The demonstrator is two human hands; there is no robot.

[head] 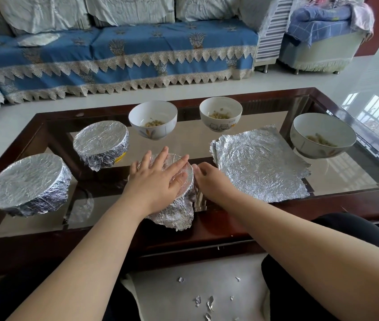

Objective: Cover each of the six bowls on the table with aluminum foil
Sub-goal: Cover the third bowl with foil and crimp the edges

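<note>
Frame centre: flat left hand (158, 179) presses crinkled foil (174, 212) over a round bowl; right hand (209, 179), fingers curled, pinches its rim.

**Foil, glaze and glass**

Crinkled, shiny aluminum foil sheets (261, 164) lie on the glossy glass table (197, 137), framed in polished dark wood. Behind the sheets, a smooth glazed ceramic bowl (220, 114). Beyond the table, a matt cloth sofa cover (137, 49) with lace trim.

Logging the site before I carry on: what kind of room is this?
Most likely a home living room: a sofa under a blue lace-trimmed cover, a low glass-topped coffee table holding the bowls, and a cushioned armchair on a glossy tiled floor.
</note>
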